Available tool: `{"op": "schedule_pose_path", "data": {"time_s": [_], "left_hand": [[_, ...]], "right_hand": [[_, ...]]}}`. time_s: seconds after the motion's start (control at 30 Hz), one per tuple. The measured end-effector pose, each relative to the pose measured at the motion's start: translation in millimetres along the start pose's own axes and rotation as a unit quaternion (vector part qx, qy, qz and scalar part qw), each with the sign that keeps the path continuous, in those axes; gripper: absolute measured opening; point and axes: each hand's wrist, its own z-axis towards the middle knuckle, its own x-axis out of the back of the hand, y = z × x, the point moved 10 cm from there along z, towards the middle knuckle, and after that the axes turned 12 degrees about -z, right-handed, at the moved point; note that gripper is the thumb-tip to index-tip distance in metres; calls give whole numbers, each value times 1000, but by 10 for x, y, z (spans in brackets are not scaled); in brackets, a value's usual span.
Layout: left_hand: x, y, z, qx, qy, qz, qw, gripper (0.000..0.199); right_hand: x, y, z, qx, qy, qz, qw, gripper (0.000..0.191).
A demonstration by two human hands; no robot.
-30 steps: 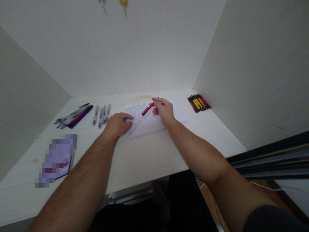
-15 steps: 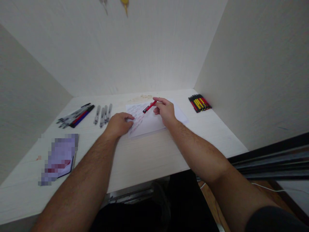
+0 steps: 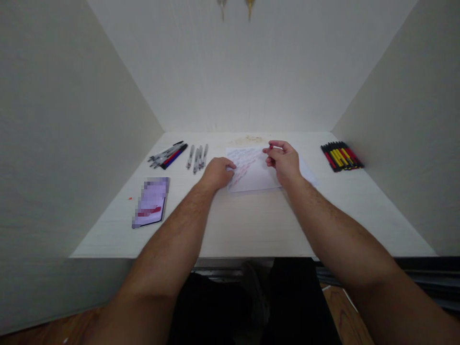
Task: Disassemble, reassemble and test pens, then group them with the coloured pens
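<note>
White paper with slanting rows of grey and reddish marks on its left part lies on the table. At its left edge rests my left hand, thumb and fingers apart, holding nothing. Over the right part of the sheet, my right hand is closed on a red pen. Only a short bit of the pen shows between the fingertips; its tip is hidden or too blurred to make out.
Several clear pens lie left of the paper, beside a pile of grey, red and blue pens. A phone lies nearer on the left. Several red, yellow and black pens sit in a row by the right wall.
The view has turned left, so everything sits further right in the picture. The red pen has turned in my right hand and shows far less than before. My left hand remains at the paper's edge.
</note>
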Motion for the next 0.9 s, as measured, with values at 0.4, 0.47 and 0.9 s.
{"op": "schedule_pose_path", "data": {"time_s": [0.4,0.47,0.9], "left_hand": [[-38,-49,-18,-7,11,-38,999,26],[-42,-55,-22,2,9,-39,999,26],[-22,-24,-30,-4,13,-50,999,25]], "right_hand": [[19,41,-2,-4,16,-16,1000,13],[38,59,13,-3,21,-16,1000,13],[30,87,33,20,12,-28,999,19]]}}
